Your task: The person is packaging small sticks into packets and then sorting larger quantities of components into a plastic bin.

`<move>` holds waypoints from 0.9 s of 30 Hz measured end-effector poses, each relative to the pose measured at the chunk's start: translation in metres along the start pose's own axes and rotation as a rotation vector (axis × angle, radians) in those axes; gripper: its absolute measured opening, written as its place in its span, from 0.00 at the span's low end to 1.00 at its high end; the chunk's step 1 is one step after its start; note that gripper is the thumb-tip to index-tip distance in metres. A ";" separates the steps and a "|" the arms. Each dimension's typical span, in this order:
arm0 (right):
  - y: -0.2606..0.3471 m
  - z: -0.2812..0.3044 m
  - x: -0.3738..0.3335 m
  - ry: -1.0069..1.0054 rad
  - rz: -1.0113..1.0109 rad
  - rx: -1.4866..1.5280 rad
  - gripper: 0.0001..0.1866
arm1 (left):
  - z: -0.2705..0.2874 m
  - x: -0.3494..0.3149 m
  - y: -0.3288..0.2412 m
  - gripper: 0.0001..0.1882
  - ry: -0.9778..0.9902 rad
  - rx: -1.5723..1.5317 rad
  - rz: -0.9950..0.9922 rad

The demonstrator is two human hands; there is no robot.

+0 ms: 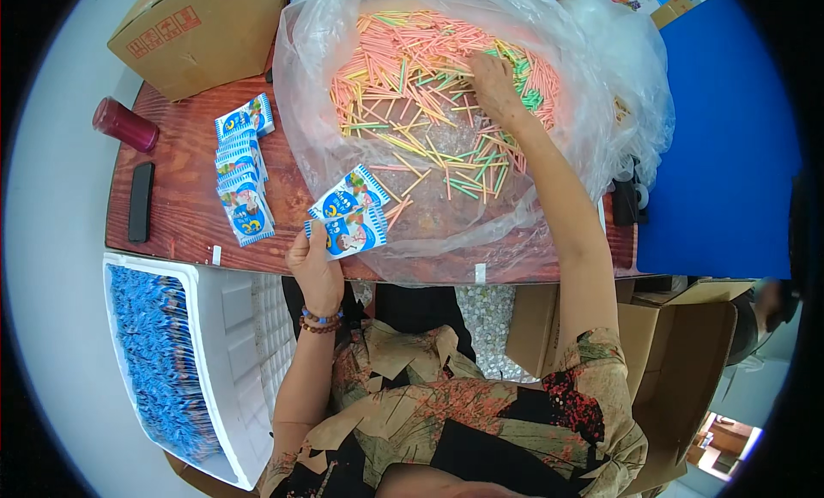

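Note:
Two small blue-and-white printed packets (354, 232), one overlapping the other, are pinched in my left hand (316, 262) at the table's front edge. Bracelets of beads circle that wrist. Far forward, my right hand (498, 90) reaches into a heap of thin pastel sticks (403, 48), pink, yellow and green. Its fingers are curled and drawn together among the sticks; their tips are hidden, and I cannot make out what they hold. The sticks lie in a large clear plastic bag (305, 78), spread open on the table, with looser ones scattered toward me.
An overlapping row of similar packets (243, 176) lies left on the reddish wooden table (184, 185). Beyond are a dark phone (141, 202), a red cup (126, 125) and a cardboard box (202, 39). A white foam box (232, 326) of blue packets stands lower left; open cartons (678, 361) stand lower right.

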State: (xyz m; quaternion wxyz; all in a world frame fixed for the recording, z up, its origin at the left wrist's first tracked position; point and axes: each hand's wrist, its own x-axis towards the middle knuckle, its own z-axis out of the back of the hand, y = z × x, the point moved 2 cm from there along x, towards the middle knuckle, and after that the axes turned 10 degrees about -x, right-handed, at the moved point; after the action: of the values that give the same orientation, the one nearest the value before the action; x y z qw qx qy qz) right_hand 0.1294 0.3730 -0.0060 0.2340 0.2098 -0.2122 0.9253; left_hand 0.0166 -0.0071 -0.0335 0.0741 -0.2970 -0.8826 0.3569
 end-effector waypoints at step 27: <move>0.100 0.039 -0.059 -0.032 -0.407 0.714 0.13 | 0.001 0.001 -0.002 0.10 0.064 -0.059 0.002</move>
State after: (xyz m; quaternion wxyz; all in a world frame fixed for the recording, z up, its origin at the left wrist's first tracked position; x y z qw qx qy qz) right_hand 0.1359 0.2538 -0.0317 0.3215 0.3300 0.1643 0.8722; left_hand 0.0143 -0.0080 -0.0332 0.0931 -0.3110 -0.8896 0.3212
